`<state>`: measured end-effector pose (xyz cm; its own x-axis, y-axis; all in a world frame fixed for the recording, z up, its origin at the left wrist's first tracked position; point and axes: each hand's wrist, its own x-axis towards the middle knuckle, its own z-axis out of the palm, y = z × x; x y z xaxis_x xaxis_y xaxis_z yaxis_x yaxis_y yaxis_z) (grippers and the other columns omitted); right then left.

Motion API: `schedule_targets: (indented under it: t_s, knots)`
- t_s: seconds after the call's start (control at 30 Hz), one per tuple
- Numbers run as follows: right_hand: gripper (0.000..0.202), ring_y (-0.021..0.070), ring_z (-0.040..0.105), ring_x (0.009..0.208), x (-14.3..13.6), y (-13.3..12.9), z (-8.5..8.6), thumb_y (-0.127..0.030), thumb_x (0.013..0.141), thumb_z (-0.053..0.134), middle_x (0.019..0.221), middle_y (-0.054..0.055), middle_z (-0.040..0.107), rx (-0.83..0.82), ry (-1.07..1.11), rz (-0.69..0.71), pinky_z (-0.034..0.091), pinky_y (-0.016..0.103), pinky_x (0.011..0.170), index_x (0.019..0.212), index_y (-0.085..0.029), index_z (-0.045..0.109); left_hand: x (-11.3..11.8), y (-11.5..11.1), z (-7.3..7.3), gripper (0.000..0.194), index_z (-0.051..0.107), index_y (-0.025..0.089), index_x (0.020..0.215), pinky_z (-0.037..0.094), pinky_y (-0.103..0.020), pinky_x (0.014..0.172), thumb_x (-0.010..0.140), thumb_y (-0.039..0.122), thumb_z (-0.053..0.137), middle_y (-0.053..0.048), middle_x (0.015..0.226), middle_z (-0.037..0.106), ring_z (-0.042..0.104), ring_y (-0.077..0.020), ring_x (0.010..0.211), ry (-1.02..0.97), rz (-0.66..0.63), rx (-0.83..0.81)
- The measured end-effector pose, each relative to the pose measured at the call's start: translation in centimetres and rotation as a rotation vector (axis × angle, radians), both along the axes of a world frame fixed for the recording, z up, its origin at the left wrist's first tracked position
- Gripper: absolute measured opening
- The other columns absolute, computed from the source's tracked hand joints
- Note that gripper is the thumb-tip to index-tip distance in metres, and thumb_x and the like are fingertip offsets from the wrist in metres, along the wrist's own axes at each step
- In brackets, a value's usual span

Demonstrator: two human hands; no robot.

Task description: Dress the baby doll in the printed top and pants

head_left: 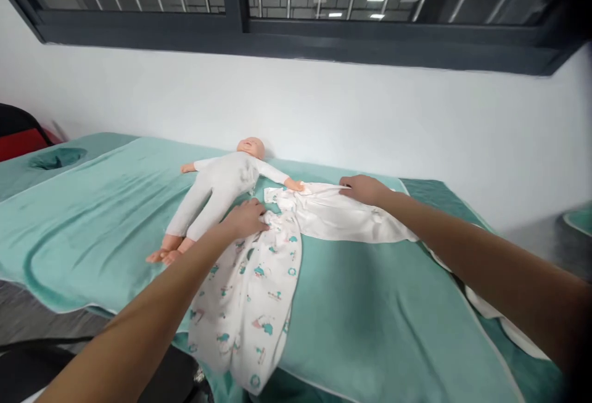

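Pressing both hands on printed baby garment (259, 280) beside doll (217, 190)

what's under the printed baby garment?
The printed baby garment lies on the teal towel, its lower end hanging over the table edge. The left hand presses its top. Whatever the cloth covers there is hidden.

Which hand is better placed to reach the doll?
Probably left. The left hand rests on the printed garment right beside the doll; the right hand presses the garment farther away.
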<state>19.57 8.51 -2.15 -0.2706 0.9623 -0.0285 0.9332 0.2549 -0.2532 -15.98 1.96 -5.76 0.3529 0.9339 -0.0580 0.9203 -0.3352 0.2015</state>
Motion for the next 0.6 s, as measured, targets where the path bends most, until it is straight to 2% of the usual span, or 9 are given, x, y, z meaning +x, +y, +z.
schedule_targets:
  t_s: [0.07,0.13,0.2,0.27,0.33,0.37,0.4,0.5,0.6]
  knots:
    - [0.023,0.0225,0.061,0.093,-0.9,-2.4,2.0,-0.038,0.088,0.053,0.106,0.005,0.071,0.049,0.039,0.042,0.041,0.031,0.077,0.101,-0.026,0.067,1.5,-0.7,1.4,0.017,0.061,0.021,0.093,0.047,-0.038,0.077,0.08,0.032,0.056,-0.009,0.097,0.068,0.064,-0.0297,0.092,0.002,0.011,-0.002]
    - [0.025,0.02,0.062,0.095,-2.1,-5.3,3.9,-0.038,0.09,0.049,0.11,0.002,0.07,0.076,0.157,0.115,0.042,0.029,0.082,0.104,-0.026,0.067,3.5,-2.5,3.5,0.013,0.058,0.023,0.094,0.045,-0.036,0.074,0.083,0.027,0.051,-0.006,0.09,0.067,0.063,-0.026,0.085,-0.094,-0.052,0.098]
    - [0.025,0.0198,0.061,0.099,-3.3,-8.6,5.9,-0.037,0.09,0.051,0.109,0.003,0.07,0.058,0.416,0.269,0.044,0.03,0.085,0.1,-0.022,0.068,5.9,-4.9,5.7,0.01,0.055,0.024,0.094,0.045,-0.034,0.078,0.086,0.026,0.049,-0.005,0.096,0.066,0.061,-0.0232,0.089,-0.306,-0.178,0.263]
    - [0.027,0.0196,0.061,0.099,-4.3,-12.0,7.9,-0.039,0.088,0.054,0.105,0.003,0.07,0.006,0.635,0.393,0.045,0.03,0.084,0.1,-0.02,0.069,8.4,-7.1,7.6,0.012,0.053,0.023,0.096,0.046,-0.034,0.087,0.085,0.026,0.054,-0.006,0.113,0.063,0.058,-0.0224,0.104,-0.557,-0.289,0.408]
    - [0.029,0.0183,0.062,0.093,-4.8,-15.3,9.8,-0.041,0.088,0.058,0.103,0.004,0.07,-0.036,0.764,0.44,0.046,0.029,0.079,0.102,-0.02,0.07,10.2,-8.9,9.0,0.032,0.05,0.023,0.108,0.046,-0.033,0.091,0.079,0.029,0.063,-0.008,0.132,0.055,0.055,-0.0228,0.114,-0.728,-0.331,0.456]
    - [0.029,0.0176,0.062,0.09,-4.7,-16.8,10.8,-0.042,0.087,0.06,0.102,0.004,0.069,-0.063,0.781,0.455,0.046,0.029,0.077,0.102,-0.02,0.07,10.8,-9.5,9.6,0.039,0.049,0.023,0.113,0.047,-0.032,0.088,0.078,0.031,0.065,-0.009,0.134,0.054,0.056,-0.0228,0.113,-0.754,-0.339,0.429]
    - [0.03,0.0169,0.062,0.088,-4.4,-18.1,11.6,-0.044,0.086,0.061,0.101,0.004,0.069,-0.082,0.771,0.464,0.045,0.028,0.074,0.102,-0.02,0.071,11.1,-10.1,10.0,0.04,0.049,0.023,0.113,0.047,-0.031,0.083,0.078,0.033,0.065,-0.008,0.13,0.057,0.059,-0.0224,0.108,-0.734,-0.341,0.382]
    - [0.034,0.0153,0.061,0.079,-2.2,-21.0,12.9,-0.048,0.08,0.069,0.095,0.002,0.069,-0.098,0.633,0.416,0.043,0.026,0.068,0.103,-0.022,0.07,11.1,-11.3,11.0,0.017,0.058,0.022,0.094,0.043,-0.03,0.071,0.085,0.036,0.056,-0.002,0.095,0.068,0.064,-0.0217,0.084,-0.476,-0.281,0.339]
    - [0.05,0.0167,0.062,0.073,0.4,-22.8,11.8,-0.051,0.07,0.079,0.089,0.001,0.07,-0.163,0.485,0.272,0.043,0.025,0.062,0.11,-0.024,0.067,11.1,-12.6,12.0,0.014,0.059,0.021,0.087,0.039,-0.034,0.07,0.084,0.034,0.054,-0.005,0.084,0.068,0.065,-0.0283,0.085,-0.217,-0.082,0.575]
